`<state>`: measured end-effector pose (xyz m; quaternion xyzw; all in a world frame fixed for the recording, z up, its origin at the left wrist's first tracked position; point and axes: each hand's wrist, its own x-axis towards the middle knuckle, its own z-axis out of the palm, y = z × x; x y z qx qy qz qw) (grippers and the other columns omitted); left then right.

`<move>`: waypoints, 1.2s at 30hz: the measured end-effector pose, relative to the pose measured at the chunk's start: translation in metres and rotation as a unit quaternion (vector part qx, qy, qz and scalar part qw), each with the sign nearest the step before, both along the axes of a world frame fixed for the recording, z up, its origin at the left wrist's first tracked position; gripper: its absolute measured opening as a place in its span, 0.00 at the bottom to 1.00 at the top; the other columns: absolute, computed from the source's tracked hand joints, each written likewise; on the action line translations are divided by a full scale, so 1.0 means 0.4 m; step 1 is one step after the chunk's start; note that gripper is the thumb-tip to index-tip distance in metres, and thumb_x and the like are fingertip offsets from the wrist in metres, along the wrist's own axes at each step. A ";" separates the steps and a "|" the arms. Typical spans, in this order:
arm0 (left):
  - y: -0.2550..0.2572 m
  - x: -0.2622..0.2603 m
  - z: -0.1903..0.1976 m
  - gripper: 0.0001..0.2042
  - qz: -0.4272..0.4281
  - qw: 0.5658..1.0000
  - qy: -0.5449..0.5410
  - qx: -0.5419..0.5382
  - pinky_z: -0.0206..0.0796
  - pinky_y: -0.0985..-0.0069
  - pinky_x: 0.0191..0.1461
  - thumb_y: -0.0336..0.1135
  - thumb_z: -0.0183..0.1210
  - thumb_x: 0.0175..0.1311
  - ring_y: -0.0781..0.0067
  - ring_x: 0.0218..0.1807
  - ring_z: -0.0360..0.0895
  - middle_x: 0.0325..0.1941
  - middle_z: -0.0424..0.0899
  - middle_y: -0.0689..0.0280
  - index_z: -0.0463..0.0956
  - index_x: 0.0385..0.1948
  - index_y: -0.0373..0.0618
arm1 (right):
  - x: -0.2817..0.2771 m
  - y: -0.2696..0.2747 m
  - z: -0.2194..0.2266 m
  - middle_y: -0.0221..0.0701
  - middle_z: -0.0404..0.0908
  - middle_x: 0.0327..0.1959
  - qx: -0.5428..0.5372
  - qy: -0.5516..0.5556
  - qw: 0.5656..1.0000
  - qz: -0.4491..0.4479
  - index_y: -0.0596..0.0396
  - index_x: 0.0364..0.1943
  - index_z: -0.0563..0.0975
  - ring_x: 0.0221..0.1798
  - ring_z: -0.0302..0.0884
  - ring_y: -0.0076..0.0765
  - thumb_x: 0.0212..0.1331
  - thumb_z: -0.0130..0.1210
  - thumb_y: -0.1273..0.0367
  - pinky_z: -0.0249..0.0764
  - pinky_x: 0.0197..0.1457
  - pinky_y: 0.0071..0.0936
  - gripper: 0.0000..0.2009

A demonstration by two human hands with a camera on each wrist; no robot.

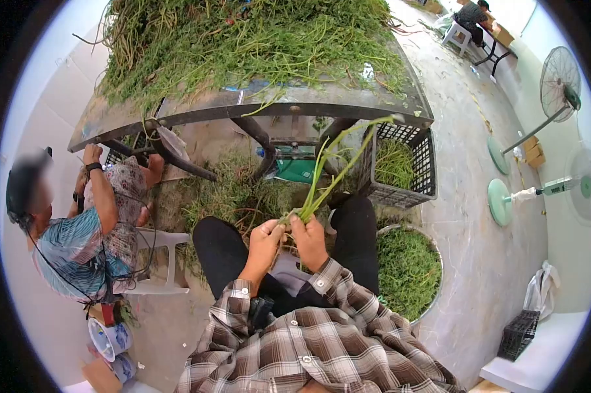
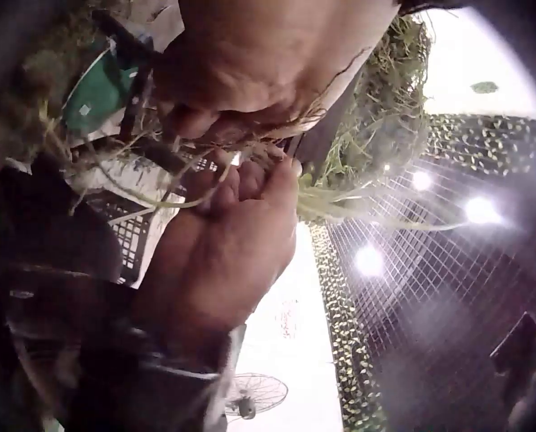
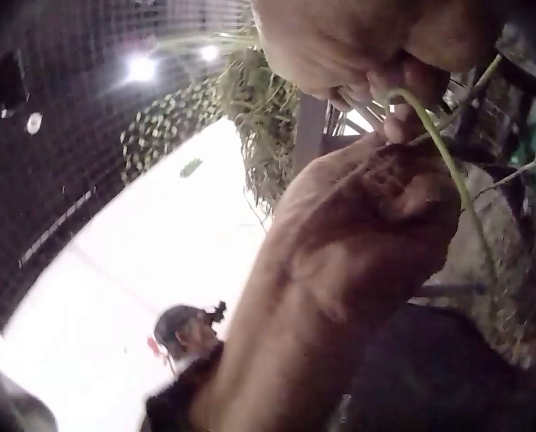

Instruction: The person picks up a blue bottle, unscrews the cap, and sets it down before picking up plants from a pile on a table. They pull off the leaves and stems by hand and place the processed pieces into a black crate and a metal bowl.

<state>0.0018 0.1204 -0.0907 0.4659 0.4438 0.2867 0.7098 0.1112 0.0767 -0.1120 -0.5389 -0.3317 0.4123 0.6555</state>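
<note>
Left hand (image 1: pixel 264 245) and right hand (image 1: pixel 310 242) held close together, fingers and thumb of each curled. By both, bunch of long thin green stems (image 1: pixel 313 198) is pinched, tips towards dark worn-edged table (image 1: pixel 203 112). Grip should be light, as stems probably snap easily; one hand best held steady while other is moved. On table, heap of green leafy plants (image 1: pixel 256 49) is spread; near right corner, black plastic lattice crate (image 1: pixel 400 194) placed.

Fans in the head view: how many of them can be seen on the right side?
2. The farther fan stands toward the upper right; the nearer fan is below it in the picture, by the right edge. Others may be hidden.
</note>
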 end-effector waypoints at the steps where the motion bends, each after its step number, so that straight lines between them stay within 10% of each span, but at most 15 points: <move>1: -0.002 -0.005 0.002 0.08 -0.021 0.991 0.086 0.096 0.59 0.82 0.24 0.31 0.52 0.60 0.83 0.21 0.68 0.20 0.75 0.70 0.76 0.35 0.37 | 0.012 -0.002 -0.010 0.26 0.70 0.23 -0.025 0.028 0.999 0.009 0.60 0.40 0.71 0.24 0.64 0.21 0.63 0.47 0.65 0.62 0.26 0.26 0.11; 6: -0.030 0.001 -0.002 0.10 -0.006 0.863 0.236 0.447 0.68 0.68 0.33 0.30 0.56 0.54 0.58 0.27 0.76 0.27 0.78 0.57 0.76 0.38 0.41 | 0.022 -0.012 0.003 0.26 0.73 0.26 -0.048 0.024 0.998 0.026 0.61 0.37 0.72 0.29 0.66 0.20 0.63 0.47 0.65 0.64 0.32 0.24 0.11; 10: -0.037 0.003 0.016 0.09 -0.013 0.832 0.293 0.471 0.66 0.69 0.30 0.25 0.54 0.54 0.54 0.27 0.74 0.29 0.77 0.54 0.76 0.38 0.39 | 0.008 -0.016 0.032 0.20 0.68 0.22 -0.014 -0.019 1.000 0.014 0.56 0.34 0.72 0.24 0.61 0.12 0.63 0.48 0.66 0.58 0.25 0.14 0.07; 14: -0.028 0.002 0.007 0.08 -0.017 0.833 0.270 0.483 0.65 0.72 0.26 0.26 0.54 0.57 0.64 0.23 0.75 0.25 0.78 0.58 0.76 0.37 0.38 | 0.008 -0.024 0.040 0.29 0.72 0.25 0.004 -0.081 0.997 0.010 0.61 0.38 0.71 0.30 0.67 0.23 0.63 0.46 0.65 0.65 0.34 0.25 0.11; 16: -0.036 0.004 0.025 0.07 -0.041 0.960 0.151 0.232 0.62 0.77 0.23 0.28 0.53 0.60 0.79 0.21 0.72 0.21 0.76 0.66 0.75 0.37 0.37 | 0.010 -0.025 0.038 0.28 0.71 0.24 0.019 -0.088 0.996 0.001 0.61 0.38 0.70 0.29 0.66 0.23 0.64 0.46 0.65 0.65 0.34 0.25 0.11; 19: -0.040 -0.004 0.011 0.08 -0.054 0.995 0.051 0.065 0.59 0.82 0.21 0.30 0.51 0.63 0.88 0.21 0.68 0.19 0.74 0.70 0.75 0.37 0.35 | 0.024 -0.032 0.056 0.25 0.68 0.22 -0.041 0.131 0.989 0.054 0.56 0.37 0.71 0.23 0.63 0.17 0.65 0.44 0.63 0.60 0.26 0.18 0.10; 23: -0.050 0.001 -0.008 0.07 -0.014 0.992 0.048 0.116 0.62 0.77 0.24 0.26 0.51 0.59 0.76 0.21 0.70 0.23 0.74 0.63 0.75 0.36 0.34 | 0.028 -0.034 0.063 0.25 0.69 0.21 -0.041 0.253 0.964 0.068 0.55 0.34 0.70 0.17 0.60 0.16 0.66 0.43 0.60 0.57 0.19 0.17 0.12; 28: -0.053 -0.012 -0.008 0.04 -0.107 0.857 0.182 0.471 0.66 0.70 0.28 0.28 0.53 0.56 0.58 0.25 0.74 0.25 0.73 0.59 0.72 0.26 0.38 | 0.044 -0.044 0.057 0.25 0.69 0.19 -0.038 0.270 0.961 0.053 0.54 0.30 0.70 0.16 0.57 0.15 0.66 0.43 0.60 0.54 0.18 0.15 0.13; 36: -0.073 -0.060 0.022 0.05 -0.278 0.761 0.211 0.546 0.67 0.64 0.29 0.27 0.54 0.51 0.55 0.28 0.75 0.25 0.75 0.57 0.71 0.30 0.41 | 0.075 -0.080 0.072 0.18 0.56 0.13 -0.153 0.214 0.941 0.212 0.49 0.22 0.66 0.13 0.46 0.13 0.64 0.45 0.58 0.43 0.14 0.15 0.15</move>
